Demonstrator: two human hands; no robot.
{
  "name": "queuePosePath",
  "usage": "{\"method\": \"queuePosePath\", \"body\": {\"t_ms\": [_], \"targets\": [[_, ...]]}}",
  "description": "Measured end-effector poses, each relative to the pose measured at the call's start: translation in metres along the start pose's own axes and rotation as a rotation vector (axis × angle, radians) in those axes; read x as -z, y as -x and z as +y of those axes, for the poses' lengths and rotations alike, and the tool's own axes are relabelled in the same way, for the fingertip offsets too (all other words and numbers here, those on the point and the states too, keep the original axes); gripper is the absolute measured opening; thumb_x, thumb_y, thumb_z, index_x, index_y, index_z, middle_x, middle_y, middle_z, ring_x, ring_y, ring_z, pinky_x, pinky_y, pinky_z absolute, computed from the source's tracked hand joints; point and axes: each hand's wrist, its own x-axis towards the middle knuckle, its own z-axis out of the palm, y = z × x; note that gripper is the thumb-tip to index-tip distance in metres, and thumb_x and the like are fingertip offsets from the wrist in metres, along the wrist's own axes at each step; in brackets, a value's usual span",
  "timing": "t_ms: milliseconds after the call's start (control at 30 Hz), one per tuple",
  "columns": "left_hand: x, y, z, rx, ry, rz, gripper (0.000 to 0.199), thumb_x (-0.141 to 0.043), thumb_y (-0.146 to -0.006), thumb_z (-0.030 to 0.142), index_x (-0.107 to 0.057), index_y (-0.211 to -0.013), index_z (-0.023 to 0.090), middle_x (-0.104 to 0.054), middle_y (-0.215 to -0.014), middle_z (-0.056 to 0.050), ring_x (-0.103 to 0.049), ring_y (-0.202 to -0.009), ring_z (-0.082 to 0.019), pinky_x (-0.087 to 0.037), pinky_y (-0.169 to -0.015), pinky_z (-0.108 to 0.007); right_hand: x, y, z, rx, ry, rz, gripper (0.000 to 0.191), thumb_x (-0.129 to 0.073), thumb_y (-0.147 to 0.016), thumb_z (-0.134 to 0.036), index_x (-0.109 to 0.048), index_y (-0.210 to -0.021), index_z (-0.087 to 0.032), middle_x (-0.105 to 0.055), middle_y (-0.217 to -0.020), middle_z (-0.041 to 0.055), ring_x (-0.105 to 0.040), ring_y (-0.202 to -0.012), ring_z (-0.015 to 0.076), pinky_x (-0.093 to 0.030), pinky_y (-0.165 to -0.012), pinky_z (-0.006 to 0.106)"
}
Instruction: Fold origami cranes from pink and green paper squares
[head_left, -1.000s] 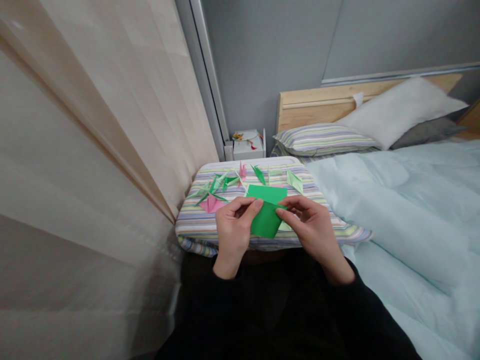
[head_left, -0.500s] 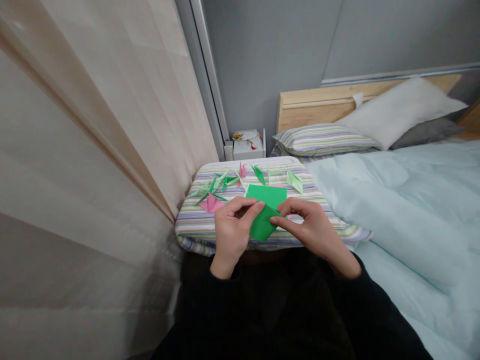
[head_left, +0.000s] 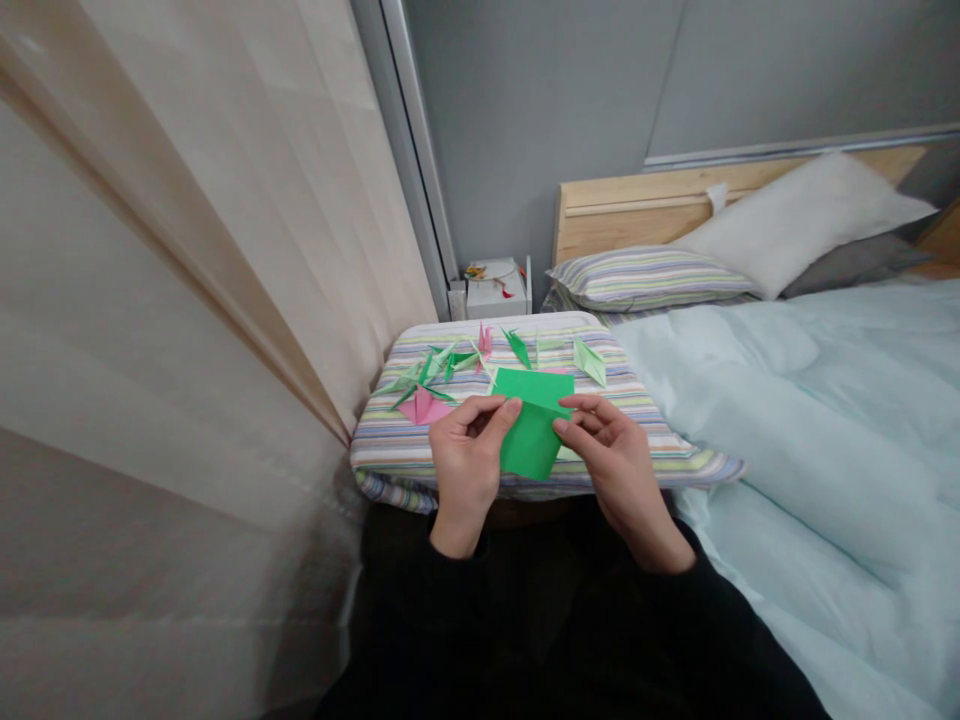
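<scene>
A folded piece of green origami paper [head_left: 534, 440] is held up between both hands over the near part of a small table. My left hand [head_left: 471, 455] pinches its upper left corner between thumb and fingers. On the other side, my right hand [head_left: 615, 450] pinches the upper right corner. Just behind it lies another flat green sheet [head_left: 534, 382], partly covered by the held paper. A pink folded paper [head_left: 424, 405] rests to the left of my left hand. Several green paper cranes [head_left: 435, 365] lie near it.
The table has a striped cloth [head_left: 390, 450]. Farther back on it are a pink crane [head_left: 484, 342], a dark green folded piece [head_left: 517, 348] and a pale green one [head_left: 589, 362]. A curtain [head_left: 300, 200] hangs at left; a bed with a light blue quilt [head_left: 795, 400] stands at right.
My right hand has shifted slightly, from the paper's fold to its upper right corner. The held paper now lies flatter and squarer to view. My left hand keeps its pinch.
</scene>
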Motion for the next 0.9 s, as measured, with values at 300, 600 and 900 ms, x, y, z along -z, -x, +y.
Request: {"method": "queuePosePath", "body": {"t_ms": [300,600,900], "targets": [[-0.005,0.007,0.002,0.0,0.021,0.021,0.017,-0.083,-0.074,0.036,-0.077,-0.074,0.02,-0.071,-0.069,0.001,-0.061,-0.067,-0.014,-0.051,-0.065,-0.028,-0.012,0.001,0.013,0.07,-0.113,0.171,0.027,-0.083,-0.074,-0.043,-0.069,-0.08,-0.02,-0.065,-0.078,-0.0001,-0.057,-0.074,0.0158,-0.048,-0.074,0.032],[-0.004,0.007,0.001,0.062,0.051,-0.073,0.018,-0.081,-0.076,0.034,-0.073,-0.073,0.018,-0.067,-0.068,0.0,-0.058,-0.066,-0.014,-0.048,-0.064,-0.027,-0.009,-0.005,0.019,0.154,-0.036,0.253,0.027,-0.076,-0.08,-0.046,-0.068,-0.082,-0.02,-0.064,-0.077,0.0005,-0.056,-0.071,0.0155,-0.048,-0.071,0.031],[0.002,0.006,0.01,-0.004,-0.059,-0.24,0.012,-0.075,-0.081,0.028,-0.076,-0.074,0.018,-0.071,-0.071,-0.001,-0.059,-0.069,-0.015,-0.045,-0.067,-0.027,-0.004,-0.008,-0.002,0.159,0.204,0.041,0.029,-0.075,-0.079,-0.048,-0.07,-0.08,-0.02,-0.069,-0.073,0.0017,-0.059,-0.065,0.0167,-0.049,-0.062,0.03]]}}
